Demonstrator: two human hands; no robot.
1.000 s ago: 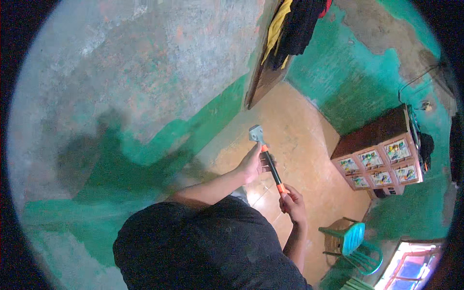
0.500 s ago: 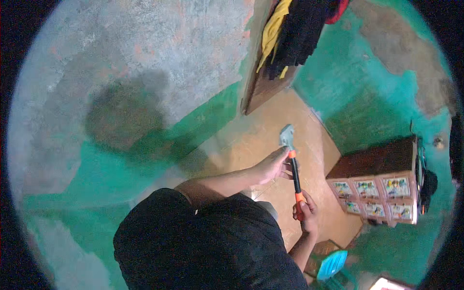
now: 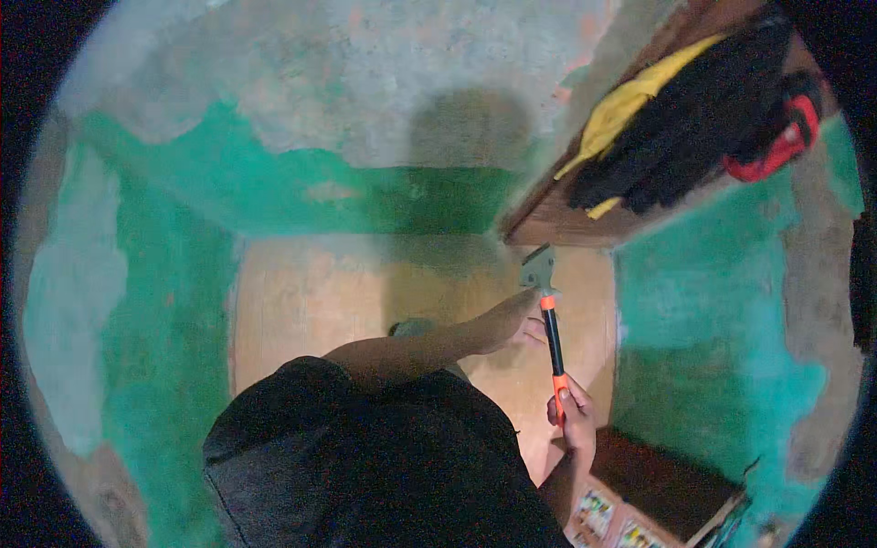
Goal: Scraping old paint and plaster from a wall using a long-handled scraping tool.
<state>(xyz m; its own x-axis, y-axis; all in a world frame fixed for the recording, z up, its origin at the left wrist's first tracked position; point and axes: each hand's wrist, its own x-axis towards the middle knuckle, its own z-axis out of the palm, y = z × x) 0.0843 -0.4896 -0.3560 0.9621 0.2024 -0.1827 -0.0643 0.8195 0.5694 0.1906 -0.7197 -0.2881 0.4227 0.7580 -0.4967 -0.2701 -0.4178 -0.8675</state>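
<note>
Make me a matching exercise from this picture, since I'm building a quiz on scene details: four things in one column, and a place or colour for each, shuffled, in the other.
Things:
1. scraper
2. left hand
3. right hand
4. yellow and black clothes

Places or colours:
A. gripping the lower end of the handle
B. hanging on the wooden door, upper right
C. black and orange handle, grey metal blade
D. up near the blade end of the tool

Pairs: 1-C, 2-D, 3-A, 4-B
</note>
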